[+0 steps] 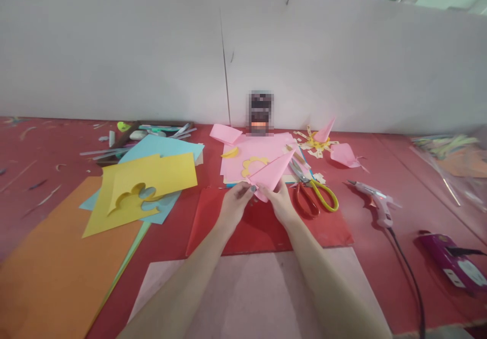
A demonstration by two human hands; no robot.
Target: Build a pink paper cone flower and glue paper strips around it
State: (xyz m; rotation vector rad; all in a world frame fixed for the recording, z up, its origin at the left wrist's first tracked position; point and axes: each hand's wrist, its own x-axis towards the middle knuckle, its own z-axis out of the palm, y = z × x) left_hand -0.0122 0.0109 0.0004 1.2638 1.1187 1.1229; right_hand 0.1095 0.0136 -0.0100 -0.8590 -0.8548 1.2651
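Observation:
Between both hands is a pink paper cone (274,172), its tip pointing up and to the right. My left hand (239,199) pinches the cone's lower left edge. At the lower right side of the cone, my right hand (280,201) has its fingers closed on the paper. Behind them lie pink paper sheets (262,146) with a yellow scalloped paper ring (253,167) on top. Scissors (314,189) with one red and one yellow handle rest just right of my right hand.
A finished-looking pink cone (326,130) stands on a yellow base at the back right. A glue gun (375,199) and a purple power strip (452,263) with cords lie right. Cut yellow paper (152,176), blue sheets (163,148) and orange paper (57,258) spread left.

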